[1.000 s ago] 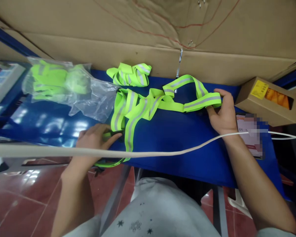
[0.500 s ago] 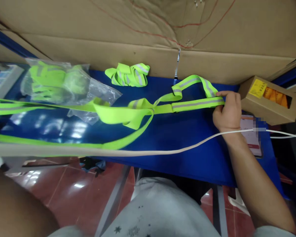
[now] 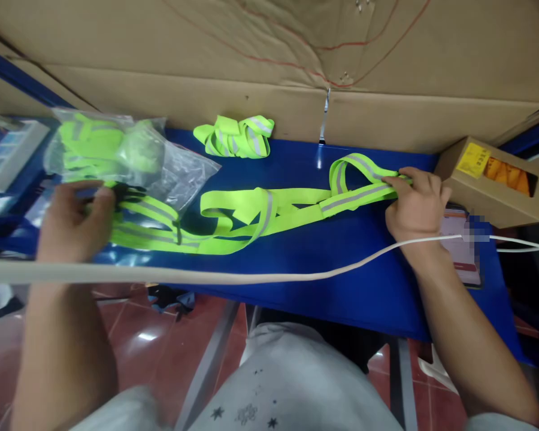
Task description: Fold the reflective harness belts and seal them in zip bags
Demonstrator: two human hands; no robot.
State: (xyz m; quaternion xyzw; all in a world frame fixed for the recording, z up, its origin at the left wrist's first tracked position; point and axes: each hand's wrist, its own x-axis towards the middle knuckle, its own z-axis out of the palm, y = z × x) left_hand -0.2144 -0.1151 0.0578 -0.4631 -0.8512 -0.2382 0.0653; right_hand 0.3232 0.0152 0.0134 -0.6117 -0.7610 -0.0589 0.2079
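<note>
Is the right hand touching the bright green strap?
Touching. The head view shows the right hand with its fingers closed over the looped end of the green strap, with no gap between them.

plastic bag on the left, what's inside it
Folded neon-yellow reflective straps show through the clear bag; its right part is only crumpled film. How many straps cannot be told: they are bunched together, and the left hand hides the bag's near edge.

You sit in small packing workshop: blue worktable (image 3: 305, 248) backed by big cardboard sheets (image 3: 251, 54), neon reflective strap (image 3: 260, 209) laid out, plastic bag (image 3: 117, 149) stuffed with same, folded bundle (image 3: 233, 134) by wall, carton (image 3: 480, 179) of orange goods, red tiled floor (image 3: 161, 347)
</note>
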